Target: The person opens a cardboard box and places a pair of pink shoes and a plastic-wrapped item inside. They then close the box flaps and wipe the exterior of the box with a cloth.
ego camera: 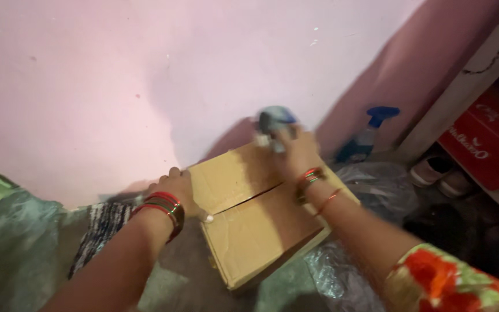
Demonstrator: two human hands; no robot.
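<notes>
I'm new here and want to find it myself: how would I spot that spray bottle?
Start at the pink wall and follow its foot rightward past the cardboard box. The spray bottle stands in the shadowed corner beside the pale shelf post. Its blue trigger top sets it apart from the crumpled plastic nearby.

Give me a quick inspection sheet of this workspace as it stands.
Surface: floor covered by grey-green sheeting and clear plastic.
Job's things: closed cardboard box; blurred blue-grey object over its far edge.
Clutter: blue-topped spray bottle, pale shoes, striped cloth.
Grippers: left hand rests on the box's left edge; right hand grips the blurred object.
Cables: nothing seen.
Surroundings: pink wall; shelf with red carton at right.
</notes>
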